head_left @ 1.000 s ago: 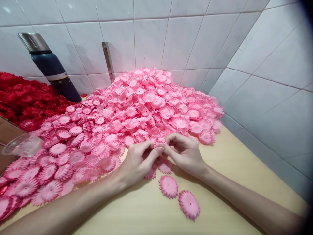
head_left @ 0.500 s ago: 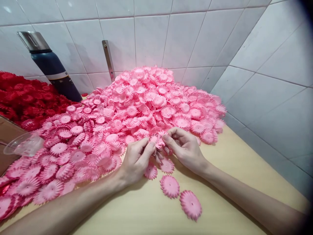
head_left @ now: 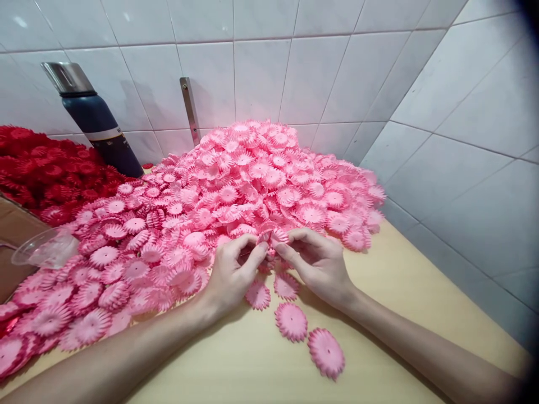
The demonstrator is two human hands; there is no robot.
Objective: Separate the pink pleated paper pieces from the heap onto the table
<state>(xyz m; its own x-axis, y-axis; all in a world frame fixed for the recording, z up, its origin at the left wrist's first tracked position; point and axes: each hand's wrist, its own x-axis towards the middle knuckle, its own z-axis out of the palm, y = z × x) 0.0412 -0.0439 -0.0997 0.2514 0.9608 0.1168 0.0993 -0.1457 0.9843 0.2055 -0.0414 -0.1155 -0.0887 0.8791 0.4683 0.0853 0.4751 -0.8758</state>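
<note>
Between the fingertips of both hands is a pink fabric flower piece (head_left: pixel 269 237) with a fringed edge, folded or bunched upward. My left hand (head_left: pixel 238 266) pinches its left side with thumb and forefinger. My right hand (head_left: pixel 318 261) pinches the right side, its other fingers curled behind. Part of the piece is hidden by the fingers. Just below the hands, several flat pink petal discs lie on the table, among them one disc (head_left: pixel 291 322) and a nearer disc (head_left: pixel 327 353), each with a small centre hole.
A large heap of pink petal discs (head_left: pixel 252 185) rises against the tiled wall (head_left: pixel 202 67). Red petal pieces (head_left: pixel 46 168) are piled at the left. A dark blue bottle (head_left: pixel 99 126), a clear plastic cup (head_left: pixel 46 249) and a cardboard box (head_left: pixel 17 235) stand there too. The tabletop (head_left: pixel 379 280) is pale wood.
Both hands have drawn closer around the flower piece, which now appears more folded up between the fingertips. The right hand has shifted slightly lower. The view has tilted a little.
</note>
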